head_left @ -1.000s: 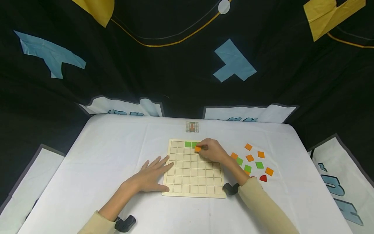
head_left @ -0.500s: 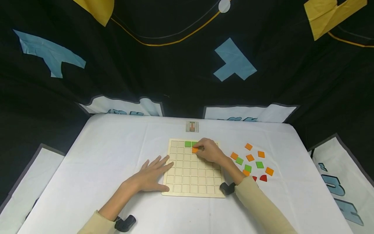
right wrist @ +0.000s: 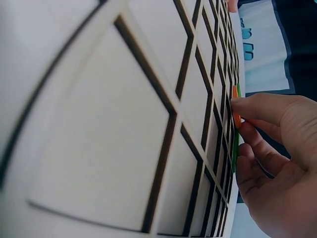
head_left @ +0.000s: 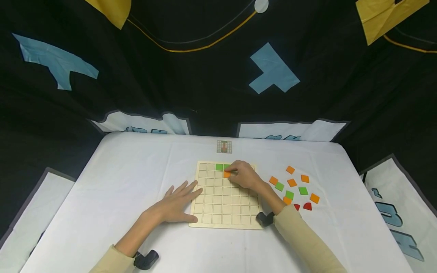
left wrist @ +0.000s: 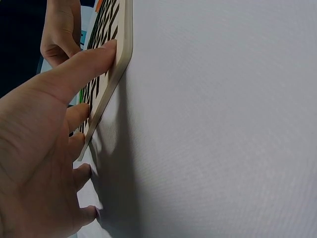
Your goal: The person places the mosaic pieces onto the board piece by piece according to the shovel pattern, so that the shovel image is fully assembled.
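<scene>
A wooden grid board [head_left: 217,199] lies flat on the white table. My left hand [head_left: 175,208] rests at its left side with fingers spread. In the left wrist view the thumb [left wrist: 94,62] presses on the board's corner edge. Near the far edge of the board, my right hand [head_left: 246,176] pinches an orange square tile [head_left: 227,174] between thumb and fingers. In the right wrist view that orange tile [right wrist: 237,106] looks tilted at the grid. Green square tiles [head_left: 219,167] sit in the far row, just beyond the orange one; the right hand partly covers that row.
To the right of the board lie scattered orange tiles [head_left: 291,182], green tiles [head_left: 303,191] and red rounded pieces [head_left: 307,206]. A small printed grid card [head_left: 224,146] lies beyond the board. A dark curtain [head_left: 205,87] hangs behind the table.
My right hand has shifted slightly left with the orange tile, then stayed nearly still over the second row. The left hand keeps its place on the board.
</scene>
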Demonstrator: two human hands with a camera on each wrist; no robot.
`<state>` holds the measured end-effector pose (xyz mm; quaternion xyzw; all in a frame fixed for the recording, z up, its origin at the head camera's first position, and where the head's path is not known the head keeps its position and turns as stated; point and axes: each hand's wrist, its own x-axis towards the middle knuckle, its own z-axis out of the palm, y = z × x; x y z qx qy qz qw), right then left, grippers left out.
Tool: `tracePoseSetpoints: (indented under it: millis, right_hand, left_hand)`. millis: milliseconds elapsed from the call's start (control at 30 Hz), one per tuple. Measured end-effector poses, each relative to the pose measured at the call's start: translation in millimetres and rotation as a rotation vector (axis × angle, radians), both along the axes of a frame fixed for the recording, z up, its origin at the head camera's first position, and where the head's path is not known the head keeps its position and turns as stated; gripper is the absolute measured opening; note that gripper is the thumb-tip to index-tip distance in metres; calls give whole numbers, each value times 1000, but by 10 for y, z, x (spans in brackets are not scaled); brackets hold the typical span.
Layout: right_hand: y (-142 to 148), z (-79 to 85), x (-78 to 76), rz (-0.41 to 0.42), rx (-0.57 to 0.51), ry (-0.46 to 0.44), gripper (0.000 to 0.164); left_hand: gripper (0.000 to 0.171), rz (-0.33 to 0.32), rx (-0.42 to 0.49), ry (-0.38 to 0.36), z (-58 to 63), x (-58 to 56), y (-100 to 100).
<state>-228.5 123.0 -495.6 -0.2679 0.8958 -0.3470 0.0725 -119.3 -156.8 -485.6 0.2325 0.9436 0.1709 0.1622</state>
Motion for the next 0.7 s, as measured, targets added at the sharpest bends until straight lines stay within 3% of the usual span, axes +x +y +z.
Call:
tracePoseSetpoints:
  millis: [433, 700]
  right_hand:
    - [2, 3, 20, -30, -4, -16, 31]
    - [147, 48, 42, -102, -58, -43, 27]
  left_hand:
    - [92, 0, -4, 4, 3, -3, 6]
    - [93, 5, -6, 3, 4, 0, 12]
